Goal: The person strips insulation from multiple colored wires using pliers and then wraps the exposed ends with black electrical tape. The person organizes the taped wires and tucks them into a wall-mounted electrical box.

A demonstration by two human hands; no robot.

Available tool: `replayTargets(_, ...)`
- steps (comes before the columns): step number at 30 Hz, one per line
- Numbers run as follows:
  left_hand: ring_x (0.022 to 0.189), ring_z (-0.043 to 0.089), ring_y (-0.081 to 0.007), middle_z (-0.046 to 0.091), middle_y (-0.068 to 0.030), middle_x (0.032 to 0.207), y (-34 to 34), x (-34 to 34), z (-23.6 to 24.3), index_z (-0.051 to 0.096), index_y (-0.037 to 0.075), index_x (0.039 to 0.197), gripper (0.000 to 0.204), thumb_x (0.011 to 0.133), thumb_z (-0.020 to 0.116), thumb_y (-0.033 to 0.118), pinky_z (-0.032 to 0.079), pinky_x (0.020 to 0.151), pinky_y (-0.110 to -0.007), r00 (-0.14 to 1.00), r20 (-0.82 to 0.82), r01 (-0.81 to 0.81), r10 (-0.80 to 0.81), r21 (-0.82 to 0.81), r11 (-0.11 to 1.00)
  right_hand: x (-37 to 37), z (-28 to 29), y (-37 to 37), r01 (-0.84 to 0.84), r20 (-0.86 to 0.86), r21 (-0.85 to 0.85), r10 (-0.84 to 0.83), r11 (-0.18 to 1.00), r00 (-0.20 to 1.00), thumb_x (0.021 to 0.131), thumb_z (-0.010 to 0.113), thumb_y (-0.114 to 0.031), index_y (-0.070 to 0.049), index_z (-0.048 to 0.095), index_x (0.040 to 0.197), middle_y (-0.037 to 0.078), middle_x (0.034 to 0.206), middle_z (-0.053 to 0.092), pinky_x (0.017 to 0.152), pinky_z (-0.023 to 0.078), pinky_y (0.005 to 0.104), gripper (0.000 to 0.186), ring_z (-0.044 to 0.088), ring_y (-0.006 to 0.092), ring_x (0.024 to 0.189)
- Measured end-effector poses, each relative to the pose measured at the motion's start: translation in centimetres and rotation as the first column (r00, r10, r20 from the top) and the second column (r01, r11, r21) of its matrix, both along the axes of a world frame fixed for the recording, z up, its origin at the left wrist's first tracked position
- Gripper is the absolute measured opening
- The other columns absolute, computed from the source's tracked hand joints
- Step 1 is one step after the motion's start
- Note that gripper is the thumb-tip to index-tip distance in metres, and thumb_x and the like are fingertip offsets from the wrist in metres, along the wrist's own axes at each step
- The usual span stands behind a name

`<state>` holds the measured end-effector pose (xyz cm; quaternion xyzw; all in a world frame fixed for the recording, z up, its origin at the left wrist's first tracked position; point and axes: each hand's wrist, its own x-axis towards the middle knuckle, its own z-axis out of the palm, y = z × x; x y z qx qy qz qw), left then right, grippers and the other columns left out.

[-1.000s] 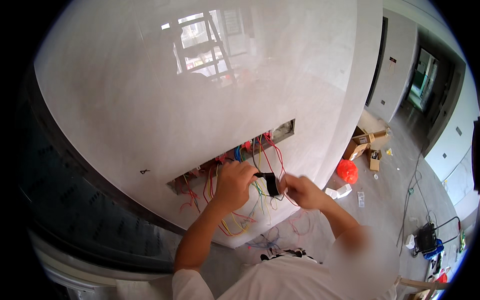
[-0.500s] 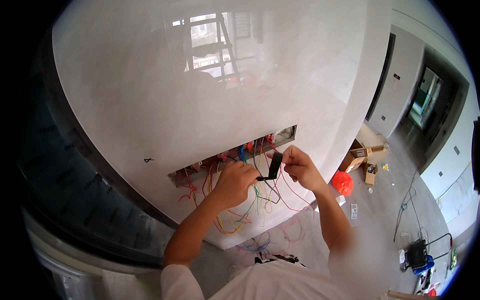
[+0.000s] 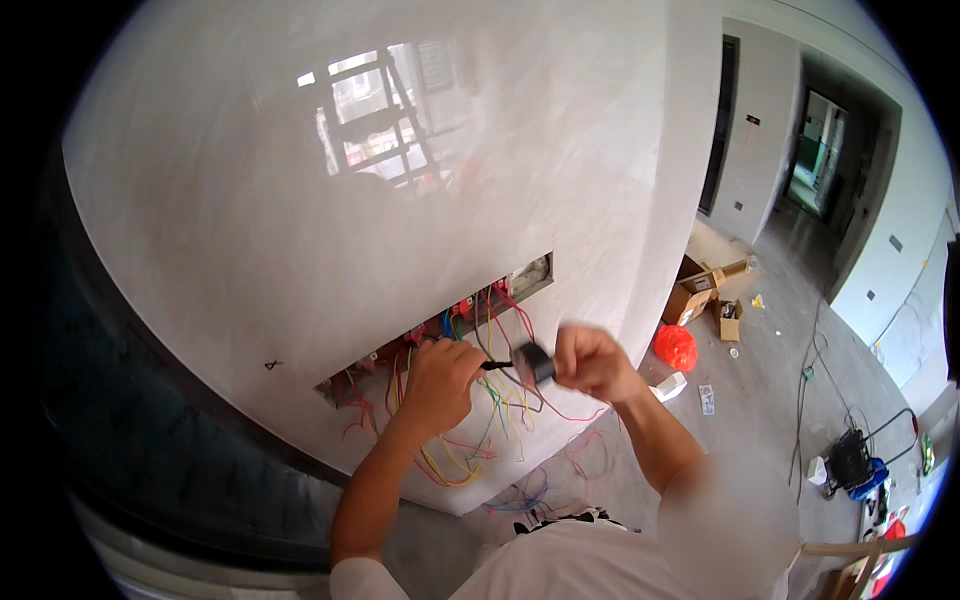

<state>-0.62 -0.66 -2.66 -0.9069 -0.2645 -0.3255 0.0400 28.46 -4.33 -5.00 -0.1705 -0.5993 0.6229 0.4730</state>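
Observation:
My right hand [image 3: 592,362], smeared a little by motion, grips a roll of black electrical tape [image 3: 533,362] at its side. From the roll a narrow, twisted-looking black strip [image 3: 496,366] runs to the fingertips of my left hand [image 3: 440,386]. The left fingers are closed on that strip; whether a wire lies inside their pinch is hidden. Both hands are in front of a long recessed box [image 3: 535,275] in the wall. Red, blue, yellow and green wires [image 3: 462,455] come out of it and hang around and below my left hand.
A glossy pale wall [image 3: 420,230] surrounds the box. Cut wires [image 3: 525,497] lie on the floor below. Rightward are a red plastic bag [image 3: 676,347], cardboard boxes [image 3: 690,300], a long cable [image 3: 800,425] and a black folding trolley [image 3: 850,458]. A dark panel [image 3: 170,400] stands at left.
The tape roll has turned and the flat strip between my hands has become short and narrow. My right hand has moved lower against the wall box. The whole view has shifted rightward.

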Motion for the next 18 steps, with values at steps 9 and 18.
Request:
replayTargets(9,0.087,0.06,-0.0319,0.064,-0.0076,0.09,-0.5,0.2,-0.1,0.065,0.007,0.094,0.01,0.088,0.073,0.006,0.041,0.079,-0.047,0.997,-0.059,-0.041,0.041,0.002,0.999,-2.5,3.1,0.4,0.233,0.039,0.126,-0.24,0.964,0.97,0.094,0.062,-0.008,-0.012,0.058,0.098,0.001,0.074,0.062,0.051,0.041,0.0336,0.007,0.054,0.0139,0.055)
replayTargets(18,0.08,0.063,-0.0318,0.065,-0.0084,0.083,-0.3,2.3,-0.8,0.065,0.008,0.084,0.01,0.081,0.074,0.006,0.042,0.075,-0.048,0.984,-0.091,-0.146,0.156,0.101,0.984,-4.5,1.9,3.0,0.531,0.365,0.657,-0.843,0.534,0.396,0.101,0.073,-0.038,-0.006,0.056,0.094,0.012,0.075,0.07,0.064,0.053,0.0436,0.037,0.071,0.0319,0.068)
